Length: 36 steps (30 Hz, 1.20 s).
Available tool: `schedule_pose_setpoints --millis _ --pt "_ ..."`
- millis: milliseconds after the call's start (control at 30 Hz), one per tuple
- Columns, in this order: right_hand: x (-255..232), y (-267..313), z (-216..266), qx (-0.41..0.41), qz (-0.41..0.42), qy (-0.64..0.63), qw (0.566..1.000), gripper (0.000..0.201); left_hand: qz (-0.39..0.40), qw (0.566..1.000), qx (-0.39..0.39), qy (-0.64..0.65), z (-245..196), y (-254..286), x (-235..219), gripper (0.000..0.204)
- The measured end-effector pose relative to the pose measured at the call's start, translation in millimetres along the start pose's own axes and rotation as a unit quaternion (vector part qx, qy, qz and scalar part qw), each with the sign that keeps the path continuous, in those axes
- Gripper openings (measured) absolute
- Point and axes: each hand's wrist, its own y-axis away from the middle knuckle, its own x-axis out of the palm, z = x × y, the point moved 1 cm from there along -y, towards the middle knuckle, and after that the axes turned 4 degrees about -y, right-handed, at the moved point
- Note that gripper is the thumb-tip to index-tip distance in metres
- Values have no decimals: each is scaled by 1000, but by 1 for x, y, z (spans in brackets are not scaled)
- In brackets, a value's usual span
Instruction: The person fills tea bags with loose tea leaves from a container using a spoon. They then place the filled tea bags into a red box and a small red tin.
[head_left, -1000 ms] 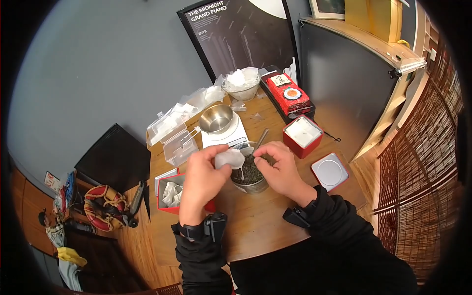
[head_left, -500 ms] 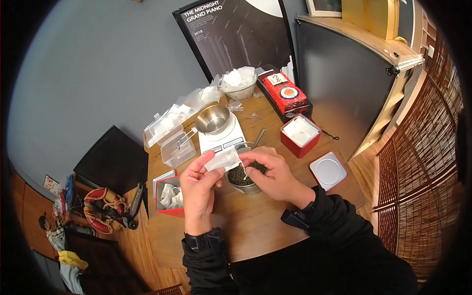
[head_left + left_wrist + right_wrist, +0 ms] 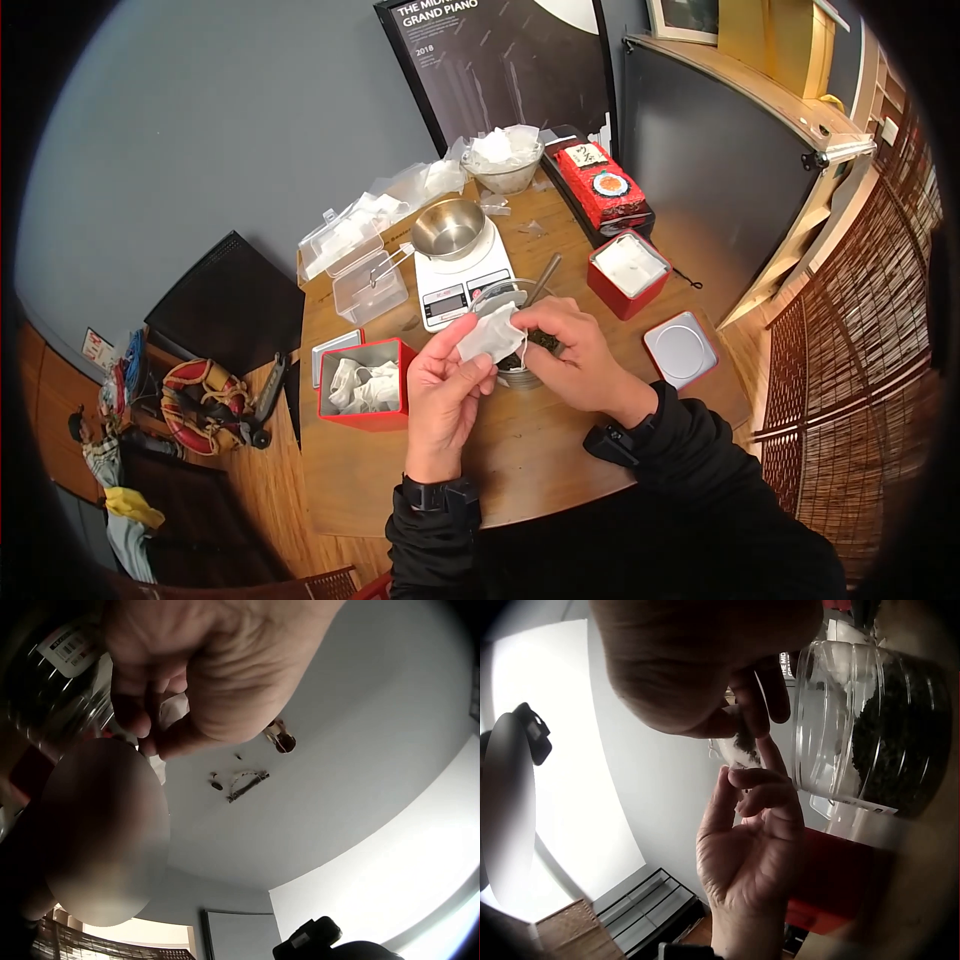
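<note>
Between both hands is a small white tea bag [image 3: 490, 337], its dark leaf filling showing through in the right wrist view. My left hand [image 3: 447, 395] pinches the bag's body between thumb and fingers. At the bag's upper right end, my right hand [image 3: 578, 358] pinches the edge, with a thin string hanging beside it. Just beyond and below the hands stands a clear jar [image 3: 900, 739] of dark loose tea leaves, partly hidden in the head view. A metal spoon handle [image 3: 545, 277] sticks up from it.
Left of the hands, a red tin [image 3: 362, 415] holds several white tea bags. A white kitchen scale [image 3: 440, 310] bears a steel pan [image 3: 448, 230]. At right are another red tin [image 3: 628, 285] and a lid [image 3: 682, 350]. A glass bowl [image 3: 503, 180] stands at the back.
The bag has come away from over the jar and is now tilted up between the hands. My left hand has shifted right, uncovering the red tin. The head view has turned slightly.
</note>
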Motion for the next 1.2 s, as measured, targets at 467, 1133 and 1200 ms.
schedule_pose_setpoints --millis 467,1133,1200 --pt "-4 -1 13 46 -71 -28 996 14 26 999 -21 19 -2 1 -6 48" --pt "2 -1 6 91 -66 -128 985 13 37 967 144 -208 2 0 -5 22" --pt "0 -2 8 105 -53 -143 983 13 27 972 131 -195 3 0 -4 22"
